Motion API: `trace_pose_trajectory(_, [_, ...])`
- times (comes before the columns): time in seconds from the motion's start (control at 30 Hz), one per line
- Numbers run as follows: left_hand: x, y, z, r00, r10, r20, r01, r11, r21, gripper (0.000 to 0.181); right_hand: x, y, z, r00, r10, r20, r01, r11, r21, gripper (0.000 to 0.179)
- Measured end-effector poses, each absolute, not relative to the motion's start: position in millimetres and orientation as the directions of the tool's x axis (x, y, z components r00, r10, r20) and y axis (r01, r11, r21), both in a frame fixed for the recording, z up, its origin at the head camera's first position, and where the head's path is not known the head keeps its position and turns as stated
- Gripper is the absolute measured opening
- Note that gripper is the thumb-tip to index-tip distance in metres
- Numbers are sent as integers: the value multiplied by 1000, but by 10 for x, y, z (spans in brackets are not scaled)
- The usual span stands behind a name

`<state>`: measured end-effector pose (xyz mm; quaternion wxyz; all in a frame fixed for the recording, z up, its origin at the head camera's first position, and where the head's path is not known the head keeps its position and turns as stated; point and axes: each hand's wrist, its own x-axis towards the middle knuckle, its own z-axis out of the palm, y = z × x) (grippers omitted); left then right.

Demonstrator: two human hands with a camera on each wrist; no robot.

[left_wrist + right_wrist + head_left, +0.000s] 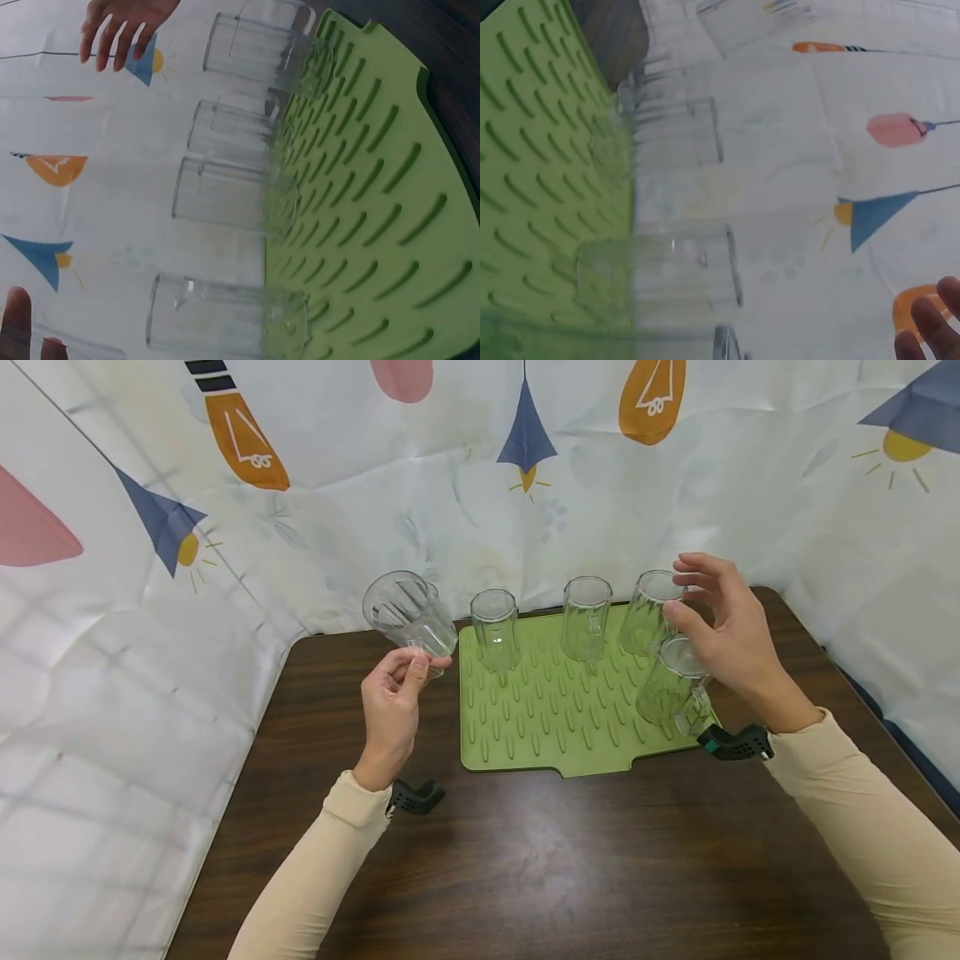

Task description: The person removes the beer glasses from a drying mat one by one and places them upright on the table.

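In the head view my left hand [393, 710] pinches the handle of a clear glass mug [411, 614], tilted in the air left of the green drying mat [525, 727]. Several clear glass mugs stand upright on that mat: one at its left [495, 631], one in the middle [587, 618], one at the back right [647, 614] and one at the front right [667, 685]. Beside the two right-hand mugs hovers my right hand [723, 627], fingers spread and gripping nothing. Only fingertips [16, 322] of the left hand show in the left wrist view; its mug is mostly out of sight there.
A dark wooden table [525, 860] carries the mat. Behind and to the left hangs a white printed curtain [330, 527], close to the table's back edge. Each wrist wears a black strap device, one on the left [417, 797] and one on the right [735, 743].
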<state>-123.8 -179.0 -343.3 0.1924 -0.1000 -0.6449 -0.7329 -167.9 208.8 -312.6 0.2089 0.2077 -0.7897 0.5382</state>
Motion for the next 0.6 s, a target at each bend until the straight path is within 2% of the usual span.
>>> trace_pose_trajectory(0.23, [-1283, -2004, -3442, -898, -176, 403, 416, -41, 909, 10, -1672, 2360, -3214, -838, -127, 531, -506, 547, -667, 51])
trace_pose_trajectory(0.4, [-1314, -2159, -3463, -893, -199, 404, 410, 14, 912, 12, -1675, 2554, -3341, -824, -157, 544, -521, 587, -620, 47])
trace_pose_trajectory(0.6, [-1344, -2318, -3508, -886, -224, 407, 404, 59, 913, 16, -1649, 2743, -3467, -833, -220, 507, -517, 634, -575, 57])
